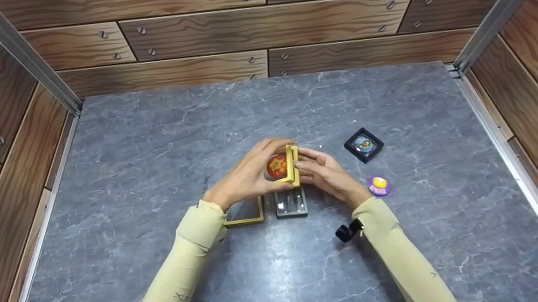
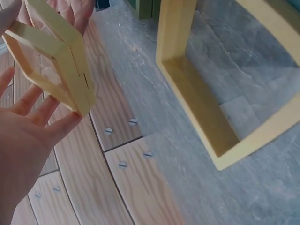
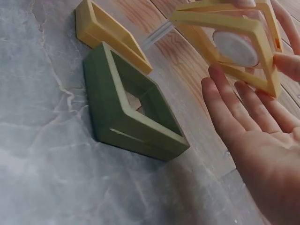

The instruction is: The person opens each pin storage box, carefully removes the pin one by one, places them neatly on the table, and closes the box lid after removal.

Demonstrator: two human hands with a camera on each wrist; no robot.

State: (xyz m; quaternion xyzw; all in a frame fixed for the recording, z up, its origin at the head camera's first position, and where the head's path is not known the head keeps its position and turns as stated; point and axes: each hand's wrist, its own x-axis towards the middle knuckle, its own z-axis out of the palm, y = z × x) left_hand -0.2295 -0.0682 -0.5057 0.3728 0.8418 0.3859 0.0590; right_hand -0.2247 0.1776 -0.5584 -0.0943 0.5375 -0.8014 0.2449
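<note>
My left hand (image 1: pixel 246 172) holds a yellow hinged display frame (image 1: pixel 293 166) by its edges, its two halves parted in a narrow V. A red round badge with a yellow star (image 1: pixel 277 166) shows in its clear window; its pale back (image 3: pixel 236 48) faces the right wrist camera. My right hand (image 1: pixel 326 174) grips the other half from the right, its fingers (image 3: pixel 258 112) along the lower edge. Below the hands lie a second yellow frame (image 1: pixel 244 222), partly hidden by my left forearm, and a dark green frame (image 3: pixel 112 122).
Over to the right sit a black frame (image 1: pixel 364 145) with a small round picture and a purple badge (image 1: pixel 379 186) near my right wrist. Wood-patterned walls (image 1: pixel 263 24) border the grey marbled tabletop (image 1: pixel 291 283) at the back and sides.
</note>
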